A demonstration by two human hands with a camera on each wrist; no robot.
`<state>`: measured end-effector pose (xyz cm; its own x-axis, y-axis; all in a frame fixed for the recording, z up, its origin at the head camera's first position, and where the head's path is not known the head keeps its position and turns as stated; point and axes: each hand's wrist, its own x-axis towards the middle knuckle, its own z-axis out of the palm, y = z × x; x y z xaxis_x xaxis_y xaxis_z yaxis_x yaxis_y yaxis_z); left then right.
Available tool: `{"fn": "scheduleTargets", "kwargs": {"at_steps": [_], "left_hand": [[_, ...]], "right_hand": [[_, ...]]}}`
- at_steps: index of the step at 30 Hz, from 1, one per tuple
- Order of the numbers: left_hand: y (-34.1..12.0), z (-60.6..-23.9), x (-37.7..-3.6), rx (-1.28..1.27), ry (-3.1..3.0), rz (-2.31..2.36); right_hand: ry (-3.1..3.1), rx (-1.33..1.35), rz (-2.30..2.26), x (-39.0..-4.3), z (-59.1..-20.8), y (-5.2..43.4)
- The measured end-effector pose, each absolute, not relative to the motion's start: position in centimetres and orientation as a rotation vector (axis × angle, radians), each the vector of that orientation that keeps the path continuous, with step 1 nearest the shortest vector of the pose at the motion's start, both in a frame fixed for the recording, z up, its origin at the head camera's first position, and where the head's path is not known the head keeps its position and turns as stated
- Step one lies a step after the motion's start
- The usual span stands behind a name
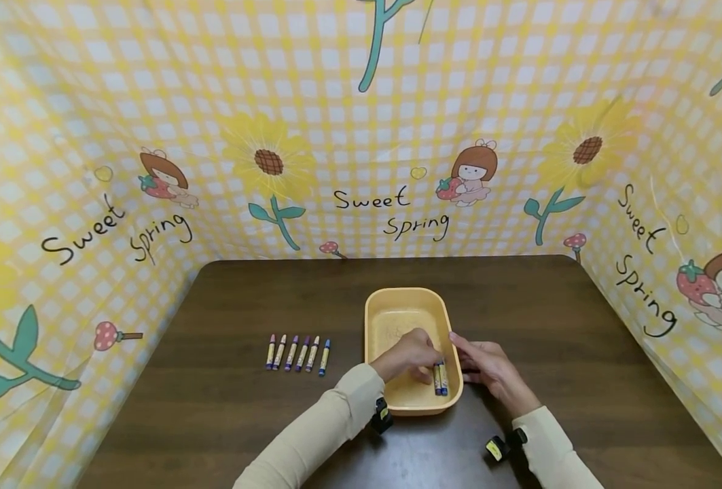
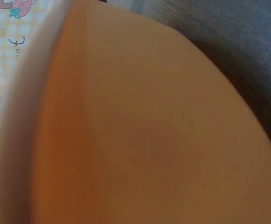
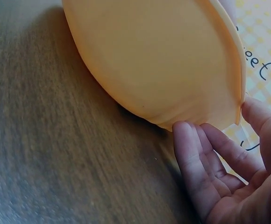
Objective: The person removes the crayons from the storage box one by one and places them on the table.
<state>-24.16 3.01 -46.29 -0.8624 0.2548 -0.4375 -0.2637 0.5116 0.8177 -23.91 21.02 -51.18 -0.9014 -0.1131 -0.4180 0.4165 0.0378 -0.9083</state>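
Smooth, matt orange plastic on the tub; dark wood-grain table with a soft sheen; paper-wrapped crayons; glossy printed sheeting behind.

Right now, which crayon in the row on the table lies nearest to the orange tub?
The blue crayon at the row's right end; the other five lie farther left of the tub.
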Motion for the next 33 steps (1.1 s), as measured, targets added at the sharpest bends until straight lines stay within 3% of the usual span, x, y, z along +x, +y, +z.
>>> {"fn": "scheduleTargets", "kwargs": {"at_steps": [14, 33], "left_hand": [[4.5, -45.4, -24.9, 0.064, 2.467, 1.181], [5.3, -45.8, -23.4, 0.076, 2.597, 0.936]], "right_hand": [[1.973, 0.318, -1.909, -24.7, -49.7, 21.1], [1.957, 0.351, -1.903, -23.9, -51.0, 20.7]]}}
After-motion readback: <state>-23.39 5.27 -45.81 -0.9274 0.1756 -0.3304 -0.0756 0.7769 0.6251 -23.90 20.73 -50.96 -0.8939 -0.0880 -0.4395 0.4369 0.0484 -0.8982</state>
